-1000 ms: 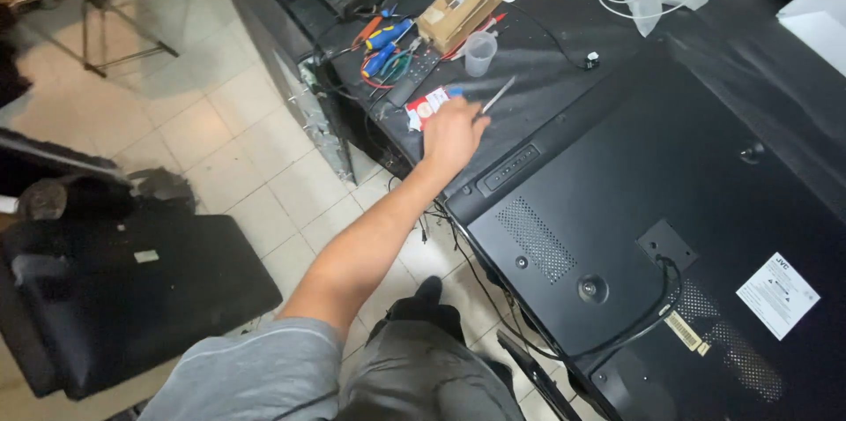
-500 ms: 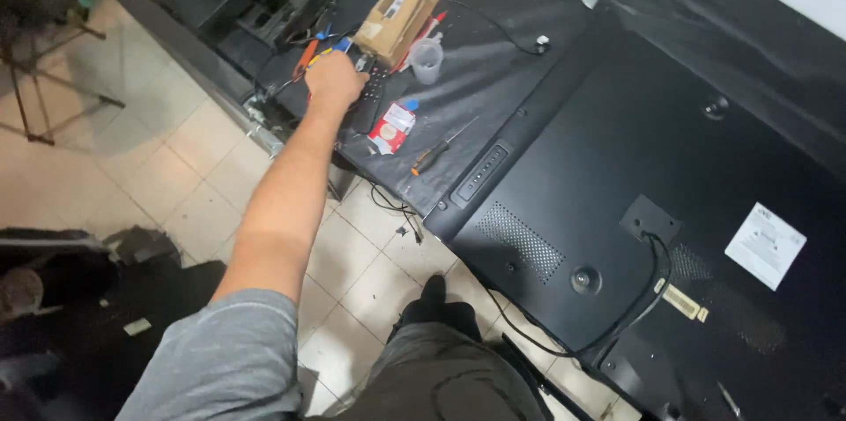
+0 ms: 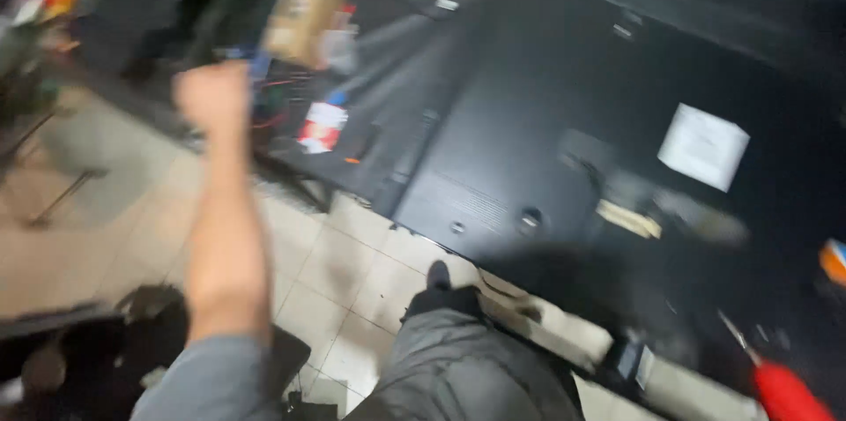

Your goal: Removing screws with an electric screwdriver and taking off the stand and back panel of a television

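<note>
Tiled floor; left hand (image 3: 211, 96) near workbench (image 3: 388, 104) edge.

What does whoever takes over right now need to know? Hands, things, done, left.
Left hand: stretched out by the wires at the bench edge. The frame is blurred, so the grip is unclear and nothing is seen held.
Right hand: out of view.
Things: TV lies back-up. Red-white pack and box are beyond the left hand. Red screwdriver is at the near right.
Done: nothing visible; the TV's back cover is on.
Left: cannot tell.
</note>
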